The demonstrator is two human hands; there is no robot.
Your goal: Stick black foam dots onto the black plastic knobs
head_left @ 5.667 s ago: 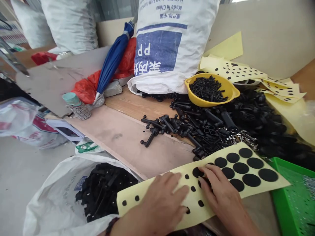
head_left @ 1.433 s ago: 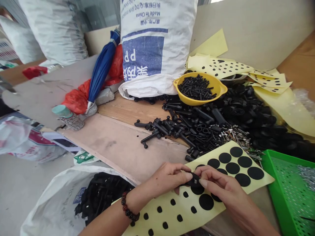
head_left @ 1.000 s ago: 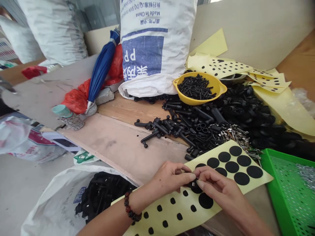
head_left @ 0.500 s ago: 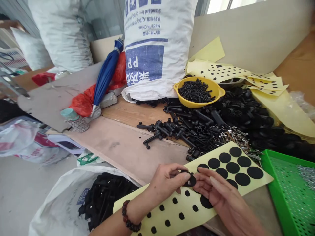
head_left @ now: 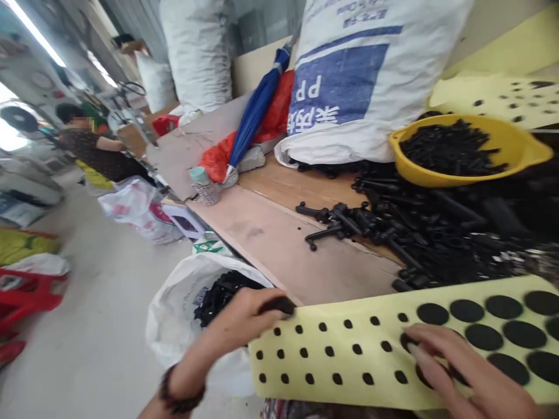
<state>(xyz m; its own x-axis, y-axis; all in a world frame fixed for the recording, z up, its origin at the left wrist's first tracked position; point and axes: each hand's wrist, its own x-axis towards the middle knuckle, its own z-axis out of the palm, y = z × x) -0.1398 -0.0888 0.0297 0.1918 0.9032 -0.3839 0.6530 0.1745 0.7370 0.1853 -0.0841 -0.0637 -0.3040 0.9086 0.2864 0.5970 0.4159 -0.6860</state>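
Note:
A yellow sheet point(head_left: 314, 366) bears rows of small black dots on its left part and large black discs on its right. My left hand point(head_left: 251, 314), with a beaded bracelet at the wrist, grips a round black part point(head_left: 279, 305) over the sheet's upper left corner, beside an open white sack point(head_left: 168, 314) of black parts. On the right part of the sheet, my right hand point(head_left: 458, 355) has its fingertips at a large black disc; whether they hold anything is blurred.
Black plastic parts point(head_left: 419, 233) lie piled behind the sheet. Behind them stand a yellow bowl point(head_left: 510, 151) of black pieces and a large white sack point(head_left: 349, 81). A blue umbrella point(head_left: 259, 110) leans near red bags. Another person point(head_left: 100, 151) is at the far left.
The view has turned left. My left hand has moved away from my right, carrying the round black part towards the white sack. My right hand now reaches down to the sheet's discs.

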